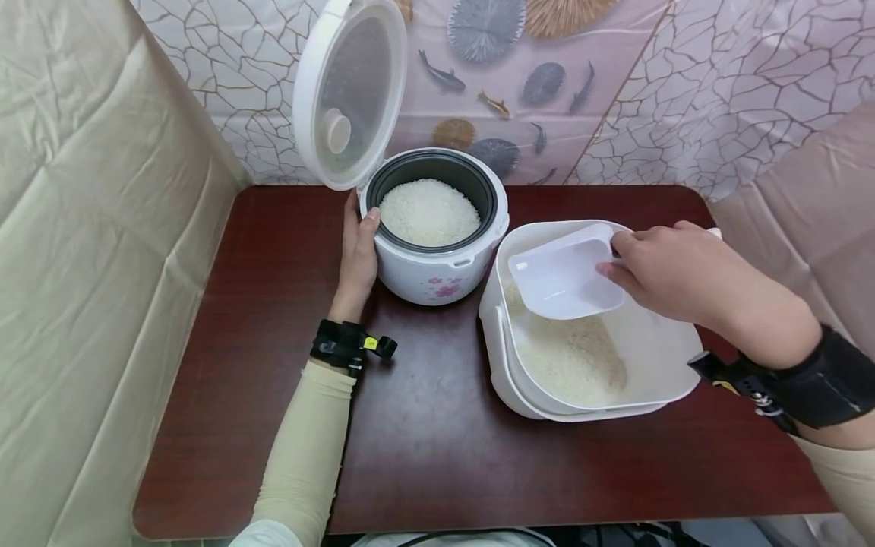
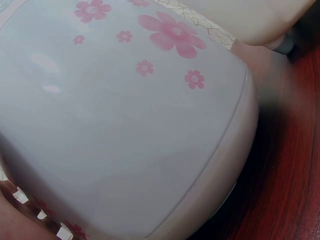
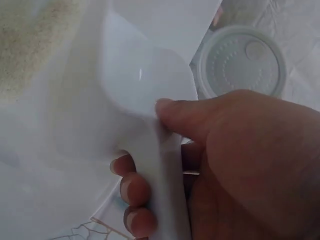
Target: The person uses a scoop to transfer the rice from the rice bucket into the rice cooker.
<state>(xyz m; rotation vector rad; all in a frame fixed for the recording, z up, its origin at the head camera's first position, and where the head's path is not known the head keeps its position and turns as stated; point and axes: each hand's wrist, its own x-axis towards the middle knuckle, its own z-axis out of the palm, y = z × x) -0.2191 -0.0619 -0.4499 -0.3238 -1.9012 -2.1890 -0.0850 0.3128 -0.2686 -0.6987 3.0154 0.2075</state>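
A white rice cooker [image 1: 437,277] with pink flowers stands on the table, its lid [image 1: 355,99] raised. White rice [image 1: 431,213] lies in its dark inner pot [image 1: 472,175]. My left hand [image 1: 358,254] rests against the cooker's left side, fingers extended and thumb near the rim; in the left wrist view the cooker's wall fills most of the picture. My right hand [image 1: 683,266] grips the handle of a white scoop [image 1: 567,277], thumb on top and fingers curled beneath. The scoop looks empty and is held over a white rice bin [image 1: 659,365] with rice [image 1: 570,357] at its bottom.
The dark red-brown table [image 1: 273,425] carries the cooker and the bin side by side, close together. A patterned cloth [image 1: 519,91] hangs behind the table. Pale padded covering [image 1: 89,266] rises at the left. Cables [image 1: 649,534] show below the front edge.
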